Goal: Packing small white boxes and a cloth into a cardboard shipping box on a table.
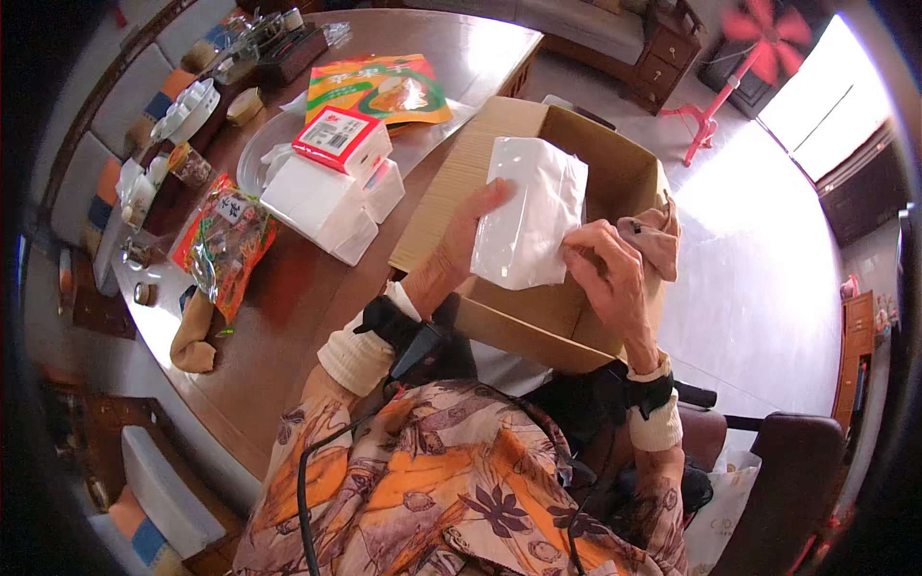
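My left hand [472,227] grips the left side of a white pack of tissues in clear plastic wrap [531,209], thumb on top. My right hand [609,270] has its fingertips at the pack's lower right edge, on the wrap. The pack is over an open cardboard box [432,209]. A beige cloth [652,237] hangs on the box's right rim. Left of the box, several white tissue packs [317,198] are stacked on the wooden table, with a red-and-white pack [342,140] on top.
An orange and green food pouch [378,90] and a clear plastic bowl [252,158] lie behind the stack. Further left are a red snack bag [227,241], a brown cloth [194,335] and jars. A red fan [763,43] stands at the back right; a chair [785,489] is at the lower right.
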Demonstrator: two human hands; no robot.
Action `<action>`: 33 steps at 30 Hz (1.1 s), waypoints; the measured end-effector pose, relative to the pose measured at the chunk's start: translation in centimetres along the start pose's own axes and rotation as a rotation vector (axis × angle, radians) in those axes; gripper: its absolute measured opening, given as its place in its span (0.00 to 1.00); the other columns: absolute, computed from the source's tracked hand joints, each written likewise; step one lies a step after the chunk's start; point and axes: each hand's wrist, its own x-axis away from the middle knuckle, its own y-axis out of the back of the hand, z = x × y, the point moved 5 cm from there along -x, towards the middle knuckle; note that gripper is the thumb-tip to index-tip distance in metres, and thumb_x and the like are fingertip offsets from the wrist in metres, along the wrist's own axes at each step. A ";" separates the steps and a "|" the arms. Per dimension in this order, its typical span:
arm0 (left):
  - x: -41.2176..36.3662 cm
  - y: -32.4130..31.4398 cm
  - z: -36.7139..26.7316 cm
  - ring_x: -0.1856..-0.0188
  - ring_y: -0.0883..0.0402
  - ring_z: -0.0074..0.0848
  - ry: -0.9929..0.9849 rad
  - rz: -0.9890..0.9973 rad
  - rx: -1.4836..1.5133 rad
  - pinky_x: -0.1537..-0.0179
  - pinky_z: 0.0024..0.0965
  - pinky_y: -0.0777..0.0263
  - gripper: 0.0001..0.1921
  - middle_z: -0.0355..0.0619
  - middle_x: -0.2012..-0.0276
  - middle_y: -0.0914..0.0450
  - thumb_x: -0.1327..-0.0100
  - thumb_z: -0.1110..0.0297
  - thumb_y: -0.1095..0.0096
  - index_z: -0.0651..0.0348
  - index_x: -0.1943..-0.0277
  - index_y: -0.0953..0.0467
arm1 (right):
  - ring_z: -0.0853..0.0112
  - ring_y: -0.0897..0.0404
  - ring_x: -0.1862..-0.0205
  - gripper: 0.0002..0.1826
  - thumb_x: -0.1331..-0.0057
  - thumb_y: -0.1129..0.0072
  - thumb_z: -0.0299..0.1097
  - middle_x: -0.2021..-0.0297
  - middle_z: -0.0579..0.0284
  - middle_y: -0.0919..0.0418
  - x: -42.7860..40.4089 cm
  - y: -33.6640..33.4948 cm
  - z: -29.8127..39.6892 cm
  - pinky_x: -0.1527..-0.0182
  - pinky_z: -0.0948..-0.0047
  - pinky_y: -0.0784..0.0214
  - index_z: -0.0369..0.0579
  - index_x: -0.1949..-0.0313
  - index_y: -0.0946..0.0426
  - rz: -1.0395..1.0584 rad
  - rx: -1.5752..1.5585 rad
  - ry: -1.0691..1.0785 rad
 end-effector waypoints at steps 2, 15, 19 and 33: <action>-0.2 -0.4 0.2 0.49 0.21 0.36 0.031 0.020 -0.008 0.45 0.39 0.27 0.29 0.52 0.49 0.23 0.35 0.53 0.45 0.66 0.39 0.36 | 0.62 0.26 0.65 0.12 0.47 0.35 0.22 0.70 0.56 0.25 0.2 0.4 -0.5 0.61 0.68 0.32 0.42 0.63 0.24 -0.092 0.047 -0.066; -0.5 -1.5 1.9 0.55 0.18 0.31 0.105 -0.088 -0.241 0.54 0.33 0.22 0.28 0.50 0.51 0.23 0.34 0.53 0.46 0.66 0.39 0.36 | 0.60 0.32 0.45 0.24 0.55 0.28 0.27 0.46 0.54 0.31 1.0 0.5 -3.0 0.46 0.65 0.36 0.47 0.55 0.21 -0.322 -0.033 -0.002; -0.9 -1.2 2.5 0.56 0.18 0.30 0.113 -0.110 -0.254 0.55 0.32 0.21 0.28 0.50 0.52 0.23 0.33 0.54 0.47 0.65 0.38 0.37 | 0.59 0.34 0.40 0.29 0.53 0.26 0.32 0.42 0.54 0.34 1.4 0.2 -3.9 0.44 0.63 0.36 0.50 0.48 0.22 -0.322 -0.132 -0.105; -0.8 -2.6 1.9 0.40 0.28 0.41 -0.046 0.012 -0.148 0.39 0.43 0.32 0.43 0.55 0.38 0.33 0.46 0.47 0.43 0.59 0.30 0.47 | 0.44 0.35 0.41 0.15 0.54 0.27 0.32 0.51 0.47 0.29 1.9 -0.5 0.8 0.43 0.44 0.39 0.45 0.67 0.21 -0.535 0.295 0.240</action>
